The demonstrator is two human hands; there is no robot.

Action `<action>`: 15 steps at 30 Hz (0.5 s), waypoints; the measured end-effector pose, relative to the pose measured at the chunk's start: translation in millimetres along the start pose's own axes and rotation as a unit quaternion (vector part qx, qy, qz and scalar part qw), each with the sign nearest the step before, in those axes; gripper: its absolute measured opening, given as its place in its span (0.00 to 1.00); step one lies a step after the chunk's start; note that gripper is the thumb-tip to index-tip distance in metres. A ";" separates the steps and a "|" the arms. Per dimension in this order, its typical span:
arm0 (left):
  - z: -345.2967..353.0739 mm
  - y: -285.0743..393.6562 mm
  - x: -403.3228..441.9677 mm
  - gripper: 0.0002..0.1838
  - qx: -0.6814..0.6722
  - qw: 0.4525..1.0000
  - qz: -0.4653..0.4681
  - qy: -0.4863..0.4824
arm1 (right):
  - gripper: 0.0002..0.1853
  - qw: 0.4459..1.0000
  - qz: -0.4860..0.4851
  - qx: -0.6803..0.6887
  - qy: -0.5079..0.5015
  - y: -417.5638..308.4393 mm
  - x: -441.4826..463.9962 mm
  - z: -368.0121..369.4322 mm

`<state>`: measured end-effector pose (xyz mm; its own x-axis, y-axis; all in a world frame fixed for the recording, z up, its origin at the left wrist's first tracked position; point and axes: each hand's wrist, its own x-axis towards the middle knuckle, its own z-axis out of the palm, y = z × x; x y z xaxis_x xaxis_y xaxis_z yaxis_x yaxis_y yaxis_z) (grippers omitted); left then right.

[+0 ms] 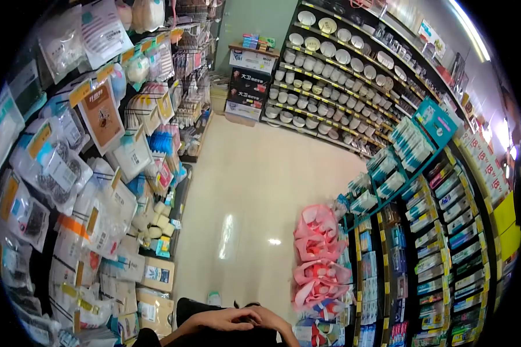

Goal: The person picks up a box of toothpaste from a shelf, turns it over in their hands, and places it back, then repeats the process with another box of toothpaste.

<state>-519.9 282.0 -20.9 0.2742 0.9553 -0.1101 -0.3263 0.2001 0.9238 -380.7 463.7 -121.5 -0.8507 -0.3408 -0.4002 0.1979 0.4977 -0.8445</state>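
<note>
My left hand (pixel 226 320) and my right hand (pixel 268 320) meet in front of my dark clothing at the bottom of the view. The fingers of both lie closed together, partly curled inward and touching at the middle. Whatever may be between them is hidden. Neither hand touches a shelf. To the left of them hang flat packs (pixel 155 309) on the lowest part of the rack. On the right stand pink plastic bags (pixel 320 277) with red and white contents.
Bagged goods (pixel 58 168) cover the left rack. A pale glossy floor (pixel 243 185) runs ahead to stacked boxes (pixel 250 84) and shelves of bowls and plates (pixel 330 75). Along the right, a teal display stand (pixel 408 150) adjoins shelves of small packaged goods (pixel 446 248).
</note>
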 end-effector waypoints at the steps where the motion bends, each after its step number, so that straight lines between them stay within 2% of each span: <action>1: -6.4 10.2 -4.2 0.25 -0.018 0.999 0.023 0.020 | 0.24 1.000 -0.004 0.021 0.007 -4.4 1.4 0.2; 4: -16.5 29.0 -26.0 0.24 -0.083 0.992 0.076 0.063 | 0.30 0.996 -0.009 0.088 0.004 -24.9 6.6 -1.3; 5: -23.2 34.9 -30.3 0.24 -0.102 0.987 0.098 0.076 | 0.29 0.995 -0.028 0.096 0.023 -36.0 15.8 -1.7; 8: -42.1 64.4 -46.3 0.23 -0.042 0.981 0.133 0.133 | 0.24 0.990 -0.077 0.095 0.077 -72.0 38.2 -9.4; 9: -46.6 68.1 -46.3 0.23 -0.053 0.971 0.155 0.173 | 0.26 0.971 -0.162 -0.050 0.169 -73.6 49.5 -26.2; 10: -58.9 68.1 -38.2 0.27 -0.137 0.948 0.173 0.232 | 0.27 0.913 -0.213 -0.199 0.285 -74.0 61.6 -43.5; 12: -80.9 67.9 -31.8 0.35 -0.067 0.940 0.203 0.266 | 0.27 0.919 -0.198 -0.134 0.315 -81.9 80.6 -64.4; 14: -98.5 83.4 -34.5 0.33 -0.101 0.934 0.191 0.284 | 0.28 0.939 -0.143 -0.005 0.311 -81.8 97.6 -84.5; 15: -106.7 93.2 -37.8 0.30 -0.099 0.944 0.177 0.262 | 0.28 0.942 -0.116 0.063 0.310 -79.5 104.4 -91.8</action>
<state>-657.2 287.8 30.2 -0.3515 0.9360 -0.0209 -0.4907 -0.1652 0.8555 -530.0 461.8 -63.5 -0.9913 0.1211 0.0512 -0.0047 0.3559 -0.9345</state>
